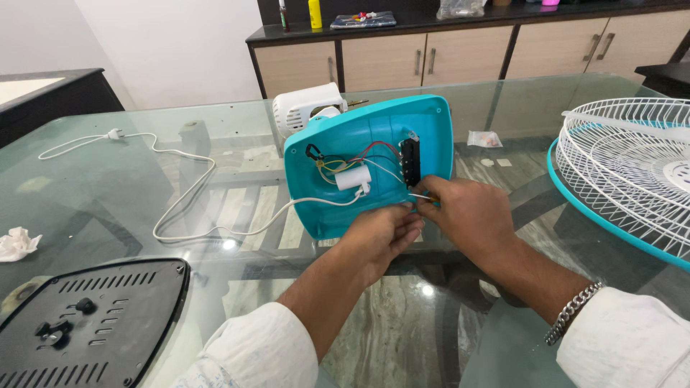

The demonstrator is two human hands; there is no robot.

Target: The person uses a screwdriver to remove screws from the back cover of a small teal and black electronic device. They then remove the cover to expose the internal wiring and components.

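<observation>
A teal fan base (374,136) lies tipped on the glass table, its open underside facing me. Inside I see coloured wires, a white cylindrical capacitor (353,177) and a black switch block (410,161). My left hand (381,237) grips the lower rim of the base. My right hand (471,215) pinches a thin tool or wire end (422,195) at the base's lower right corner, just under the switch block. Behind the base sits the white motor housing (302,108).
A white power cord (180,194) runs left to a plug (113,134). A black vented bottom cover (86,320) lies front left. A white fan grille with teal rim (625,172) is at right. Crumpled tissue (16,243) sits far left, and a small packet (484,139) lies behind the base.
</observation>
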